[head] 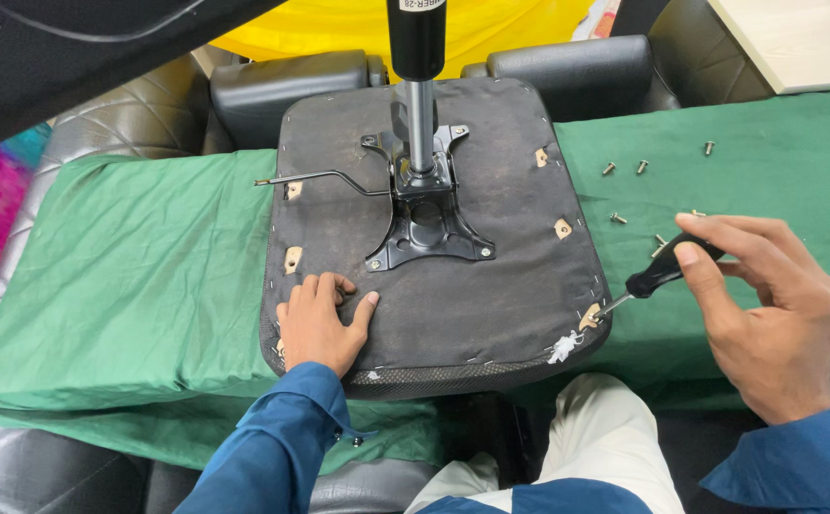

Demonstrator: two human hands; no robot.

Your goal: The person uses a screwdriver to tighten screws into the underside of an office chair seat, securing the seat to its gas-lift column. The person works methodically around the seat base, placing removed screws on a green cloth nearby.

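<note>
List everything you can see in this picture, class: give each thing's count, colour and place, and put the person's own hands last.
Chair seat: one, dark grey, upside down on the cloth, centre.
Metal mounting plate: one, black, fixed on the seat's underside.
Gas cylinder: one, black and silver, upright from the plate.
Lever: one, thin metal, pointing left from the plate.
Cloth: one, green, spread under the seat.
Loose screws: at least five, silver, on the cloth to the right.
Screwdriver: one, black handle, tip at the seat's right front corner.
Left hand: flat on the seat.
Right hand: gripping the screwdriver.

Green-draped work surface among black padded seating

A green cloth [129,276] covers the bench; quilted black upholstery [125,124] flanks it, with yellow fabric [339,24] and a pale board [796,38] behind.
</note>
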